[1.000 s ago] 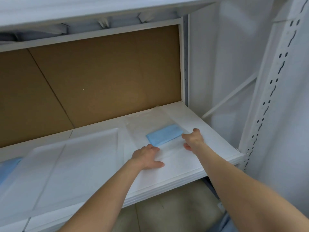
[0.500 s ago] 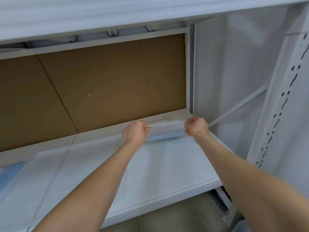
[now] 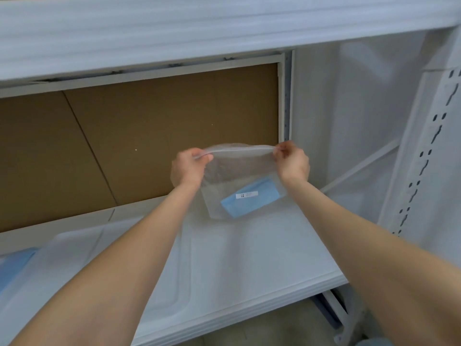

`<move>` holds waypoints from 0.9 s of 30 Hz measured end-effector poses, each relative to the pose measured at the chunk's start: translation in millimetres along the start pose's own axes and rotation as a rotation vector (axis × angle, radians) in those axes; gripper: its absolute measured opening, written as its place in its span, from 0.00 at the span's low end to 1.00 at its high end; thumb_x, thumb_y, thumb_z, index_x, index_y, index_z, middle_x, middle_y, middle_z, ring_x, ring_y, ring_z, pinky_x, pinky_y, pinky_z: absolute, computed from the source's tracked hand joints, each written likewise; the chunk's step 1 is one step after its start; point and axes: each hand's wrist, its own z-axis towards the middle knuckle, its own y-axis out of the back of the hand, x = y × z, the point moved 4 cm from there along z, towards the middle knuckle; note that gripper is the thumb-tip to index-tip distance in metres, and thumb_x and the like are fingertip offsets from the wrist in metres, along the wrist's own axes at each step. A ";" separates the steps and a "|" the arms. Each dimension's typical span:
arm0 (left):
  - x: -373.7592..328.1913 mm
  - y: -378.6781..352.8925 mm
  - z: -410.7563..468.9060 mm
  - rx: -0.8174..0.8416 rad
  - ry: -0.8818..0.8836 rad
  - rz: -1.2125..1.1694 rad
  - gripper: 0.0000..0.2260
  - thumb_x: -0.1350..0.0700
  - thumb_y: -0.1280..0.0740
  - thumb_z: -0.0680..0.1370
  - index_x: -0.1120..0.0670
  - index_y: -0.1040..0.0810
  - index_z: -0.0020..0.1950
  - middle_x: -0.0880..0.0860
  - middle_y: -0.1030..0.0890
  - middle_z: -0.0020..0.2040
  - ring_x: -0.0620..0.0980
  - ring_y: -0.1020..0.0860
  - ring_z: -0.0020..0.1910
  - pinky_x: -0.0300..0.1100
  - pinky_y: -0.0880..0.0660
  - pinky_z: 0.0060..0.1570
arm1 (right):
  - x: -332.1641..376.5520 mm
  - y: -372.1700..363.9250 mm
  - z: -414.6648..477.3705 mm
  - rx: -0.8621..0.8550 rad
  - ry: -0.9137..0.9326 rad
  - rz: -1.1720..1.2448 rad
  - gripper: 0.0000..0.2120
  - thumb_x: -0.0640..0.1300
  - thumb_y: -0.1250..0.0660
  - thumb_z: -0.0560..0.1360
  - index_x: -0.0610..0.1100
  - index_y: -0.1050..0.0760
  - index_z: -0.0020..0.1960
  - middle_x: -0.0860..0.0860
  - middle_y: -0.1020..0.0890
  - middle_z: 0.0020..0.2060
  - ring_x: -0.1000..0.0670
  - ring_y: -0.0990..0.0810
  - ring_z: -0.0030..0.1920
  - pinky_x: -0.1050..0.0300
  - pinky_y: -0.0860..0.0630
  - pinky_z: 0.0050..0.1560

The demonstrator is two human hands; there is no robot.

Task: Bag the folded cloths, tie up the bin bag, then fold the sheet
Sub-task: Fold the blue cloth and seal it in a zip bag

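White metal shelving bay, brown board back panel (image 3: 154, 136), pale foam-like liner on the shelf surface (image 3: 249, 265); a second shelf runs across overhead.

We count one clear plastic zip bag (image 3: 237, 171), held up in the air above the right part of the shelf, in front of the back panel. Inside it, one folded light-blue cloth (image 3: 252, 201) sits tilted at the bottom of the bag, with a small white label (image 3: 246, 195) over it; the print is too small for us to read, and we cannot tell whether the label is on the cloth or on the bag wall.

Two hands, both on the bag's top edge. Our left hand (image 3: 187, 168) pinches the left corner of the zip strip between thumb and fingers; our right hand (image 3: 293, 162) pinches the right corner the same way. The strip is pulled taut between them. We cannot tell whether the seal is closed along its length.

Beneath, one large flat sheet of translucent white plastic (image 3: 99, 265) lies on the shelf liner, its left end cut off by the frame. At the far left edge one more patch of light-blue fabric (image 3: 15, 263) shows, mostly out of view and partly veiled.

At right, one perforated white upright post (image 3: 424, 156).
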 end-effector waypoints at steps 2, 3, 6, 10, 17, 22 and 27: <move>3.6 -3.2 3.7 0.046 0.026 -0.049 0.14 0.50 0.27 0.72 0.51 0.19 0.56 0.51 0.18 0.57 0.52 0.21 0.57 0.39 0.28 0.54 | 3.0 0.0 0.0 0.032 -0.006 -0.006 0.08 0.46 0.39 0.79 0.52 0.22 0.53 0.48 0.17 0.51 0.43 0.20 0.52 0.54 0.25 0.52; 7.3 -6.4 4.0 0.085 0.035 -0.049 0.14 0.51 0.26 0.72 0.52 0.19 0.56 0.52 0.18 0.56 0.53 0.20 0.57 0.39 0.28 0.53 | 3.3 -0.5 -0.2 0.038 -0.006 -0.005 0.08 0.46 0.39 0.78 0.52 0.22 0.52 0.48 0.17 0.51 0.42 0.20 0.52 0.53 0.25 0.52; 22.7 -9.8 0.2 0.090 0.052 -0.114 0.12 0.53 0.26 0.71 0.54 0.17 0.53 0.53 0.17 0.54 0.53 0.20 0.55 0.39 0.28 0.50 | 4.3 1.4 -1.7 -0.001 0.003 0.057 0.06 0.47 0.38 0.78 0.54 0.23 0.48 0.48 0.16 0.49 0.43 0.19 0.51 0.52 0.23 0.54; 45.1 -21.9 -7.4 0.197 0.095 -0.114 0.13 0.54 0.27 0.72 0.57 0.17 0.55 0.56 0.17 0.54 0.53 0.20 0.54 0.40 0.30 0.49 | 2.5 2.4 -4.5 0.002 -0.005 0.049 0.04 0.48 0.37 0.78 0.54 0.24 0.46 0.49 0.16 0.49 0.44 0.19 0.51 0.54 0.24 0.52; 44.9 -17.0 -3.4 0.067 0.133 -0.320 0.03 0.57 0.31 0.75 0.54 0.20 0.43 0.51 0.20 0.36 0.42 0.27 0.25 0.38 0.28 0.34 | -13.6 11.5 -1.5 0.017 -0.102 -0.099 0.10 0.54 0.34 0.76 0.52 0.21 0.55 0.46 0.22 0.53 0.42 0.22 0.53 0.56 0.30 0.45; 59.6 -23.9 -15.0 0.136 0.203 -0.331 0.07 0.57 0.34 0.78 0.51 0.25 0.39 0.51 0.20 0.40 0.44 0.27 0.28 0.34 0.36 0.23 | -32.1 7.8 -3.4 0.062 -0.124 -0.021 0.21 0.53 0.27 0.71 0.44 0.22 0.60 0.46 0.25 0.61 0.43 0.28 0.64 0.52 0.30 0.62; 84.3 -35.6 -36.7 0.352 0.337 -0.363 0.08 0.53 0.35 0.79 0.55 0.23 0.55 0.53 0.20 0.53 0.41 0.22 0.20 0.28 0.37 0.18 | -48.5 -1.3 -12.5 0.188 -0.234 0.385 0.09 0.45 0.25 0.70 0.44 0.23 0.44 0.46 0.17 0.48 0.47 0.19 0.48 0.58 0.22 0.50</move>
